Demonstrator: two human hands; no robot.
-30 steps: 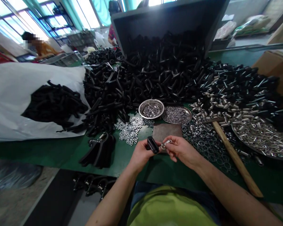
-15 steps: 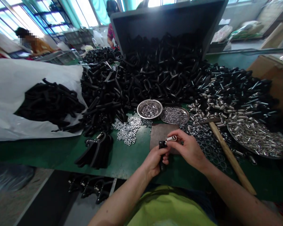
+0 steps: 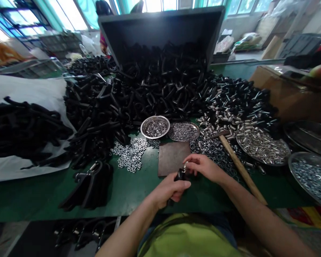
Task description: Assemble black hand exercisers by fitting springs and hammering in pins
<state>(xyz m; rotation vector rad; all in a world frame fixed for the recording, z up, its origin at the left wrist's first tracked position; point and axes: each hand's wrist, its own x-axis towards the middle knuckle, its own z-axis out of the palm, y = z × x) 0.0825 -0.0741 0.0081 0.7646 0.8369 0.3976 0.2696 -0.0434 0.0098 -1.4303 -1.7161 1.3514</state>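
My left hand point(image 3: 166, 190) is closed around a black handle part point(image 3: 180, 175), its upper end sticking out above the fist. At that end my right hand point(image 3: 204, 167) pinches a small metal spring point(image 3: 186, 165), which meets or nearly touches the black part; the exact contact is hidden by fingers. Just beyond both hands lies a flat square metal plate point(image 3: 171, 157) on the green table point(image 3: 139, 192). Loose nuts point(image 3: 131, 153) are spread left of the plate, and a wooden-handled hammer point(image 3: 240, 166) rests to the right.
A steel bowl point(image 3: 155, 127) and a shallow dish point(image 3: 184, 131) hold small metal parts. Black handles pile up before a tipped grey bin point(image 3: 160, 28). Springs point(image 3: 224, 117), a tray of pins point(image 3: 264, 146) and a bowl of bluish parts point(image 3: 310, 175) lie right. Assembled black pieces point(image 3: 91, 185) stand left.
The view has turned to the right. My right hand has brought the spring from a sideways position to a more upright one at the handle's end. The handle has tilted in my left hand.
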